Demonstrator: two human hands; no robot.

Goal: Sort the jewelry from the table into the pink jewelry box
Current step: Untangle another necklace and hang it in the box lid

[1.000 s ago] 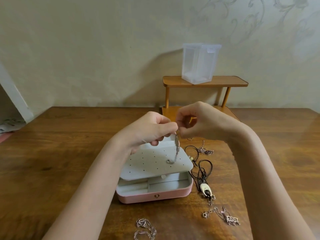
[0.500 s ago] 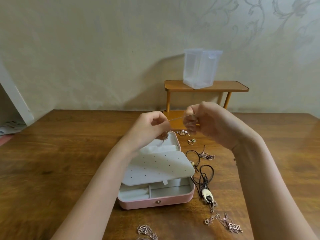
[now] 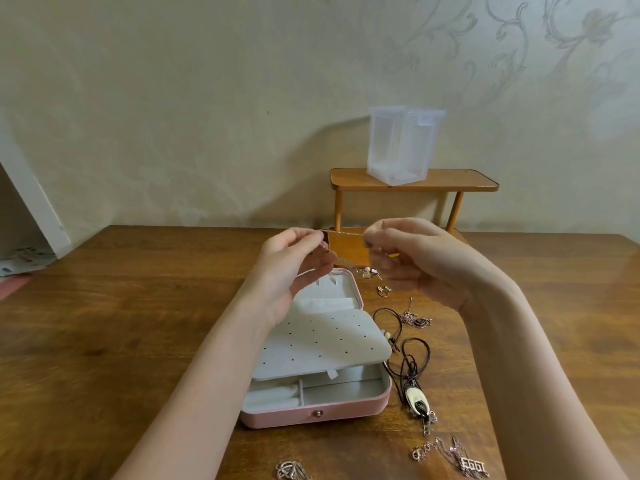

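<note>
Chain (image 3: 346,233), thin and pale, runs nearly level between the two hands, its long axis going straight across from left to right, above the far end of the pink jewelry box (image 3: 317,412). The left hand (image 3: 294,268) pinches one end between thumb and forefinger, the other fingers loosely curled below; a short loose length seems to trail down from that pinch, though it is too fine to follow. The right hand (image 3: 412,261) pinches the other end the same way, fingertips pressed together on it.

The box lies below and toward the person from both pinches, lid open, with its white dotted panel (image 3: 322,344) lifted over the front trays. The left fingers sit almost directly over the open lid; the right fingers hang just off its right edge, over the loose earrings (image 3: 369,271) on the table (image 3: 104,323). So the left hand looks nearer the box, and lowering the chain in probably means bringing both ends down and toward the person together, keeping it from snagging the panel.
</note>
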